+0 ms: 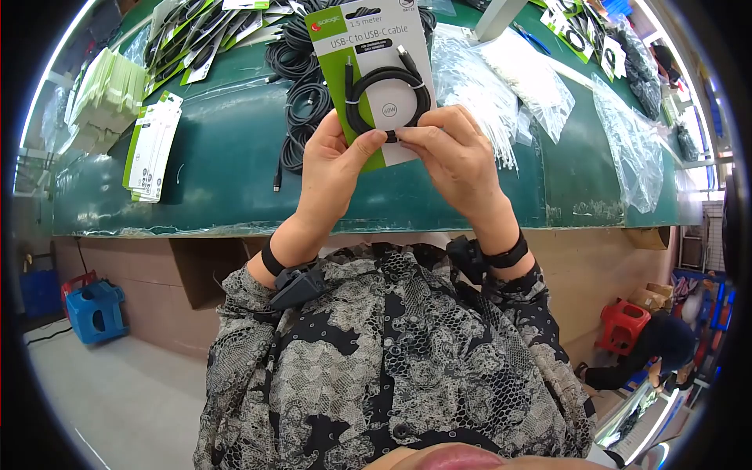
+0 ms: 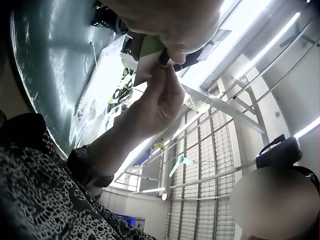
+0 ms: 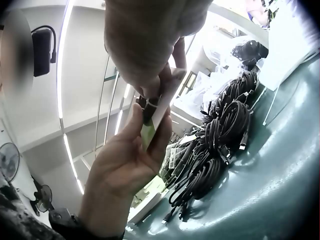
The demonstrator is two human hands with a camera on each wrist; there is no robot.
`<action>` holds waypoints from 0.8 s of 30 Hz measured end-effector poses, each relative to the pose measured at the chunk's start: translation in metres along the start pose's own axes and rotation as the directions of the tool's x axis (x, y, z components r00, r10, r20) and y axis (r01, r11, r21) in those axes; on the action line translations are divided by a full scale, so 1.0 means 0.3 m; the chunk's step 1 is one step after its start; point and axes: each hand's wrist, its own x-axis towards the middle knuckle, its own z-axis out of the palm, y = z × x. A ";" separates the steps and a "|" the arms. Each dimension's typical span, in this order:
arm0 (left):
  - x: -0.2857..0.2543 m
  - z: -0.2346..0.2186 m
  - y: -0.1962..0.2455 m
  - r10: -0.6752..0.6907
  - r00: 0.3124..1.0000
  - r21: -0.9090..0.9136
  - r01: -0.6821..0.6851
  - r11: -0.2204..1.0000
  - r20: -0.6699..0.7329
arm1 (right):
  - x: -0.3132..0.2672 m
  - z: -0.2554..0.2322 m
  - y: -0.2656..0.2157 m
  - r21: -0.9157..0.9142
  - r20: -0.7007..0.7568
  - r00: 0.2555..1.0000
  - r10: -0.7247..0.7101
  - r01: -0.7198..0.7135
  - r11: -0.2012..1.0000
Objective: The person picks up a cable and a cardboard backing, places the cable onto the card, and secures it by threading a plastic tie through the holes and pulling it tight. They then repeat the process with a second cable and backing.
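I hold a green-and-white packaging card (image 1: 374,47) printed "USB-C to USB-C cable" above the green table (image 1: 227,157). A black coiled cable (image 1: 389,100) is tied to the card's face. My left hand (image 1: 333,168) pinches the card's lower edge, thumb on the coil's bottom. My right hand (image 1: 454,157) pinches the same spot from the right, thumb and fingers curled on the cable and card. In the left wrist view the card (image 2: 147,60) shows edge-on between both hands. In the right wrist view the card (image 3: 150,131) sits between the left hand's thumb and fingers.
A heap of loose black cables (image 1: 301,86) lies behind the card. Stacks of blank cards (image 1: 153,145) lie at the left, clear plastic bags (image 1: 517,78) at the right, packed cables (image 1: 204,39) at the back left. A blue stool (image 1: 94,309) and a red stool (image 1: 623,321) stand below.
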 end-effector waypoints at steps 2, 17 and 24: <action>-0.001 0.000 0.001 0.012 1.000 0.009 -0.012 1.000 0.004 | 0.000 0.008 -0.003 -0.062 -0.034 0.999 -0.033 0.031 0.998; -0.023 -0.042 -0.038 0.419 0.906 0.616 -0.361 0.700 0.055 | -0.057 -0.027 0.019 0.494 -0.171 0.812 0.558 -0.419 0.762; 0.029 0.014 0.032 0.708 0.431 0.571 -0.820 0.049 0.559 | -0.056 -0.024 -0.070 0.283 -0.198 0.903 0.381 -0.320 0.904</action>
